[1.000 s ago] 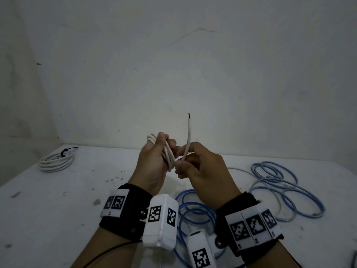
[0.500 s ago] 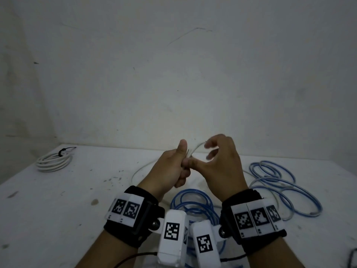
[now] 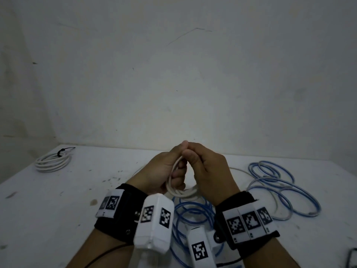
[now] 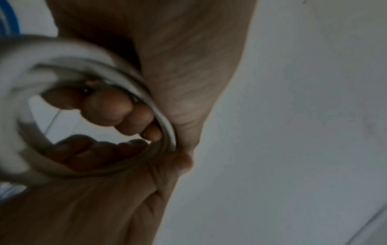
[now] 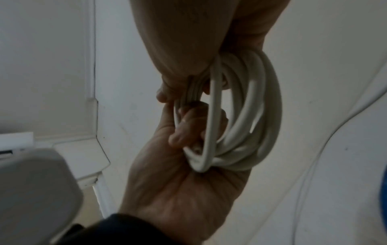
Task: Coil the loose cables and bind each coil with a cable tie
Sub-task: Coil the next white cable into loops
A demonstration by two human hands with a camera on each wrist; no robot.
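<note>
My two hands meet above the middle of the table (image 3: 48, 200) around a small white cable coil (image 3: 174, 187). My left hand (image 3: 162, 171) grips the coil with its fingers curled through the loops, and the loops hang below my palm. My right hand (image 3: 195, 159) pinches the top of the same coil against my left thumb. In the right wrist view the coil (image 5: 240, 116) shows several turns, with my right hand's fingers (image 5: 167, 94) pinching the strands at the top and my left hand (image 5: 178, 174) below. The left wrist view shows the blurred coil (image 4: 165, 129) ringing fingertips.
Loose blue cable (image 3: 193, 213) sprawls under my wrists and in loops to the right (image 3: 301, 192), mixed with a pale cable (image 3: 278, 202). At the back left lies a white coil (image 3: 52, 161) bound by a black cable tie (image 3: 61, 151). A wall stands close behind the table.
The white cable's free end stood upright in my right hand a second ago. It has been folded down into the coil, and both hands have dropped lower and closed together on it.
</note>
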